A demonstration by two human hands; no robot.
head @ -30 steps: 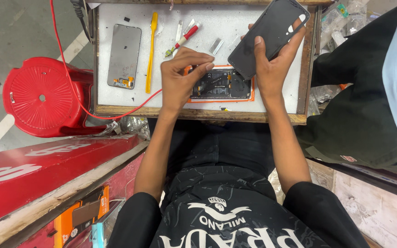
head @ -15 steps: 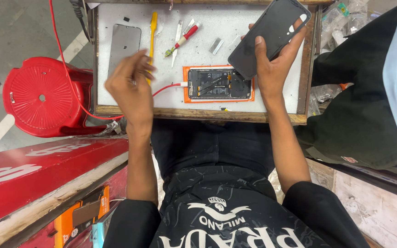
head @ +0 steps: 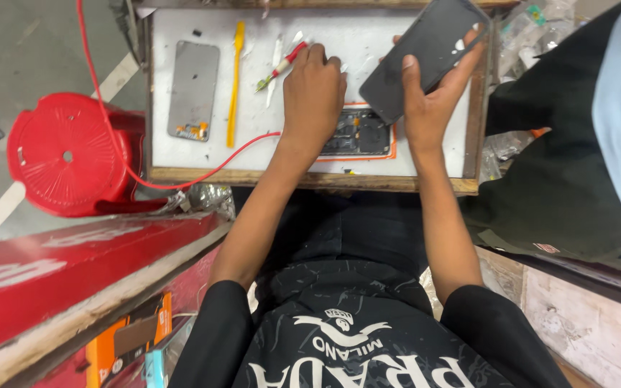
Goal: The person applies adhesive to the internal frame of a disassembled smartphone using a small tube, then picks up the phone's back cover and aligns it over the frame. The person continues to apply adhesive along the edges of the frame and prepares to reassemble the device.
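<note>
The left hand [head: 314,90] lies palm down on the white tray [head: 368,43], fingers bent near the red screwdriver [head: 282,66]. I cannot tell if it grips anything. It partly covers the open phone [head: 364,135]. The right hand [head: 429,97] holds a dark phone cover [head: 425,50] tilted above the tray.

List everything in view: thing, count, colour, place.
Work tray: one, wood-framed, white surface, on the lap.
Opened phone: one, orange-edged, tray centre.
Dark phone panel: one, right hand.
Grey phone panel: one, tray left.
Pry tool: one, yellow, beside it.
Screwdriver: one, red-handled, at left fingertips.
Cable: one, red, tray's left.
Stool: one, red, floor left.
Left hand: over the opened phone.
Right hand: holding the dark panel.
</note>
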